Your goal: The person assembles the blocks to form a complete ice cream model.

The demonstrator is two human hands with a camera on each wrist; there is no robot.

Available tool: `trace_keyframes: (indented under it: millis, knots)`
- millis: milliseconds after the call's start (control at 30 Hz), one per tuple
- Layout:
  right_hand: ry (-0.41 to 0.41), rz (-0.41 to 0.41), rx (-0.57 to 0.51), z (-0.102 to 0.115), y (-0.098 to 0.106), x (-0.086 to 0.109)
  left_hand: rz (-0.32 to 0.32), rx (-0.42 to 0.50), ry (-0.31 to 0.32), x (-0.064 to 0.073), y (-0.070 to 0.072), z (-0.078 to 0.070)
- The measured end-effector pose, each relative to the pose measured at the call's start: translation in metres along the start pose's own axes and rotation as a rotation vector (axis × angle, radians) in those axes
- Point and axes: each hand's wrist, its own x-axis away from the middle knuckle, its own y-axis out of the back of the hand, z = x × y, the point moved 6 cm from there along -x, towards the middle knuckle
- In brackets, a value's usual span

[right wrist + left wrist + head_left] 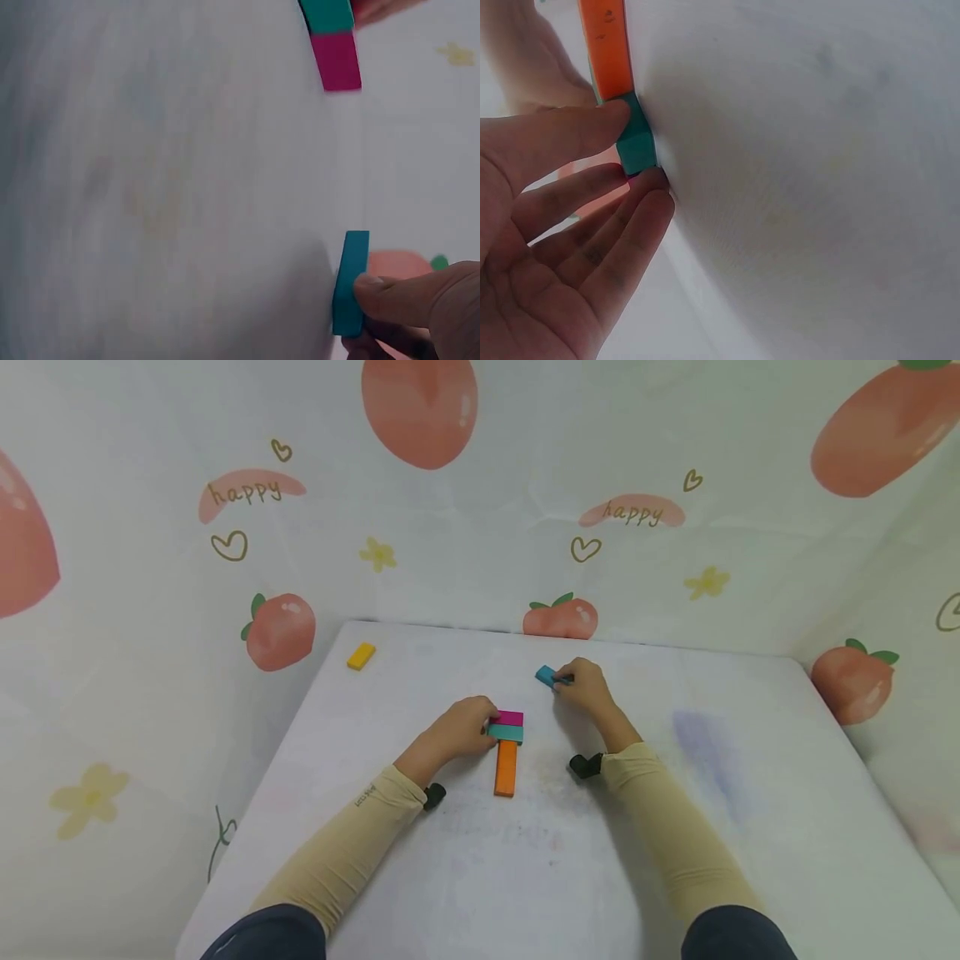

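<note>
While the left hand (467, 727) pinches teal and magenta blocks (507, 732), the right hand (588, 687) — farther forward — pinches a blue block (349, 281)

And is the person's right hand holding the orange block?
No, the right hand pinches a blue block, while the orange block lies apart from it on the white table.
</note>
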Motion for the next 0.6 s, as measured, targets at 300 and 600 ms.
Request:
trace_keyframes:
  millis: [300, 600]
  knots:
    - [0.117, 0.094, -0.041, 0.038, -0.023, 0.006, 0.014, 0.001, 0.003, -0.002, -0.001, -0.001]
    - [0.155, 0.211, -0.090, 0.059, -0.033, 0.013, -0.001, -0.005, -0.003, 0.001, 0.004, -0.004]
